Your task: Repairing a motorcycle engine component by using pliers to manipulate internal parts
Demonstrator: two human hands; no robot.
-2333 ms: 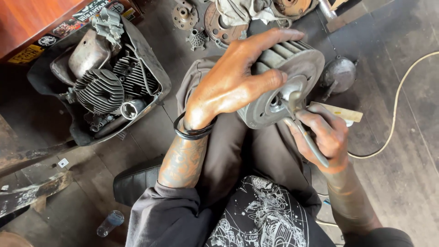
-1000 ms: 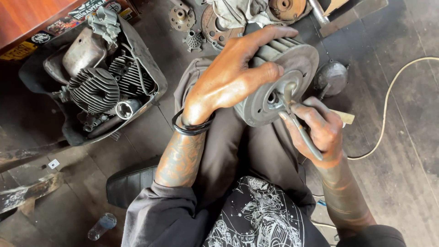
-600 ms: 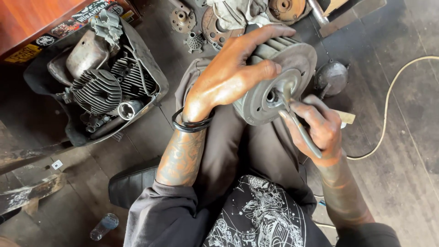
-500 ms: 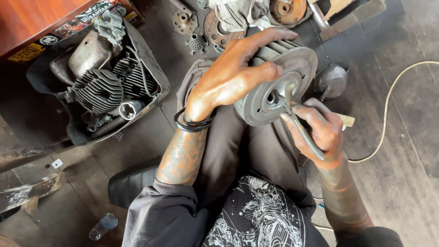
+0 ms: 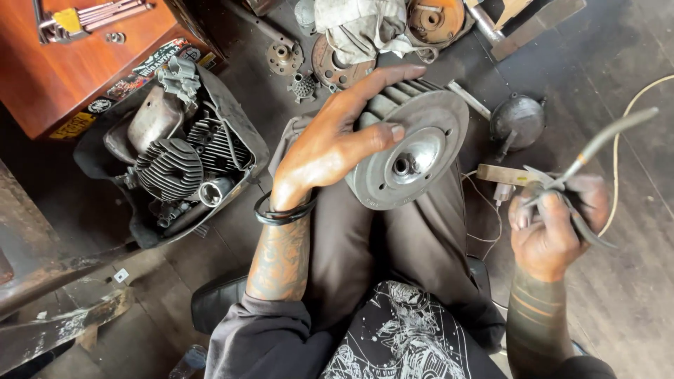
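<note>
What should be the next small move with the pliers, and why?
Probably bring the pliers in the right hand to the hub hole of the round metal drum. The left hand grips the drum on the lap, its centre is uncovered, and the tool is held away to the side.

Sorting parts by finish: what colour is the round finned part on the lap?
Dull grey metal, with a shinier centre hub, seen in the head view.
</note>
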